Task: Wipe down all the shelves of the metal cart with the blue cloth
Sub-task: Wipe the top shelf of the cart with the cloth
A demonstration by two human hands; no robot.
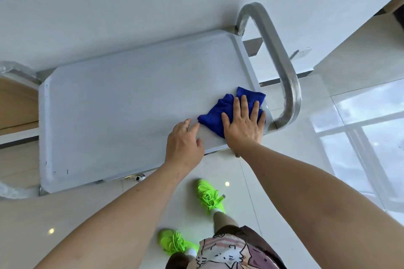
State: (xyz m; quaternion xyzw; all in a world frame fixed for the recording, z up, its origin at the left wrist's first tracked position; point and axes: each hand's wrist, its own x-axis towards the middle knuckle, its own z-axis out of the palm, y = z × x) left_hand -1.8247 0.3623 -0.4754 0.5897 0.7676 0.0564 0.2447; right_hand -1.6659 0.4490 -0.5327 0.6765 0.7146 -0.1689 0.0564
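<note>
The metal cart's top shelf (122, 111) is a flat grey tray seen from above, filling the middle of the view. A crumpled blue cloth (220, 113) lies on its near right corner. My right hand (243, 123) presses flat on the cloth with fingers spread. My left hand (184, 144) rests on the shelf's near edge just left of the cloth, fingers curled over the rim and touching the cloth's corner. The lower shelves are hidden under the top one.
A curved metal handle (282, 63) rises at the cart's right end, another (13, 70) at the left. A white wall runs behind the cart. My green shoes (209, 196) stand on the glossy tiled floor close to the cart's near side. A wooden unit (15, 102) sits at left.
</note>
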